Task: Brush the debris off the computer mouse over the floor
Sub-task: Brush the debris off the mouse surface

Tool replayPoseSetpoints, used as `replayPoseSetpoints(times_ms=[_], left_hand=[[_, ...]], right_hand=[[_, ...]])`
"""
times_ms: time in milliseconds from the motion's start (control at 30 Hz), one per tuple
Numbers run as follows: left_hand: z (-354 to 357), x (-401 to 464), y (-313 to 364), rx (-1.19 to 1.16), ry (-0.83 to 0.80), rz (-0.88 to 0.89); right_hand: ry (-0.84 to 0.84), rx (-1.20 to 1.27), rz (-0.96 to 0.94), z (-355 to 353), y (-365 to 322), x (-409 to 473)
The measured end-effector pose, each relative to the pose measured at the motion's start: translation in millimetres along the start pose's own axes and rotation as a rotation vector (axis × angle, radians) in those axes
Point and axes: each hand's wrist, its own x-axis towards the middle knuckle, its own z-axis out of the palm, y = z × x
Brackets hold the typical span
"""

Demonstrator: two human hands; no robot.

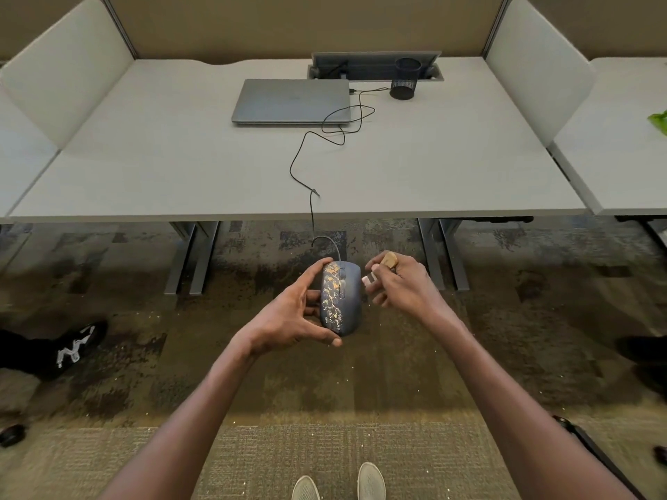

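Note:
A dark blue computer mouse (348,297) hangs over the carpet in front of the desk. Tan debris (331,299) covers its left half; the right half looks clean. My left hand (296,315) grips the mouse from the left, fingers at its front and thumb at its rear. My right hand (400,283) holds a small brush (379,270) with a wooden handle end and pale bristles. The bristles sit just right of the mouse, close to its edge. The mouse's black cable (312,211) runs up over the desk edge.
On the grey desk (180,167) lie a closed laptop (292,101) and a black mesh cup (405,79). Desk legs (191,258) stand behind my hands. Another person's black shoe (68,350) is at the left. My own shoes (339,483) are below. Pale crumbs speckle the carpet (325,409).

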Motion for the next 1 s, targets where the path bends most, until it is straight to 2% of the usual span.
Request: replayPoseSetpoints(times_ms=[233, 800, 1000], left_hand=[[0, 6, 3, 0.026, -0.039, -0.011], [-4, 11, 4, 0.015, -0.093, 0.011], [-2, 7, 0, -0.117, -0.018, 0.027]], right_hand=[[-0.141, 0.156, 0.059, 4, -9, 4], [-0.1, 0.566, 0.159, 3, -5, 0], [-0.051, 0.692, 0.216, 0, -6, 0]])
